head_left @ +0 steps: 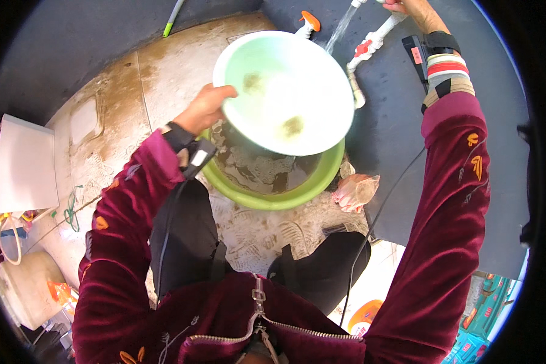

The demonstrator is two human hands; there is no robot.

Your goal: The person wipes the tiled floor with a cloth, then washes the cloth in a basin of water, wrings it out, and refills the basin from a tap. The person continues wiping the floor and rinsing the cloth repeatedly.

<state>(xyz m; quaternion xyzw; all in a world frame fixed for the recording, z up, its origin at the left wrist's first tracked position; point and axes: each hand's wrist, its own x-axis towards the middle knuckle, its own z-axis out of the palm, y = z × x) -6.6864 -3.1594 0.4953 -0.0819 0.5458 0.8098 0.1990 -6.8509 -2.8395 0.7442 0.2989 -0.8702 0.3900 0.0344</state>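
Note:
My left hand (pixel 206 109) grips the left rim of a pale green-white basin (pixel 273 91), thumb over the edge. The basin is tilted, with two dark smudges on its surface. Below it sits a larger green tub (pixel 267 202) of murky brown water (pixel 267 170). At the upper right my right hand (pixel 411 8) is closed at a white tap (pixel 382 2), partly cut off by the picture's edge. A stream of water (pixel 341 28) runs from the spout and drops behind the basin's far rim.
A white pipe (pixel 379 37) with a red valve runs along the dark wall. Behind the basin stands an orange-topped spray bottle (pixel 310 22). A crumpled plastic bag (pixel 355 192) lies right of the tub. Far left are a white box (pixel 27 164) and a beige bucket (pixel 33 285).

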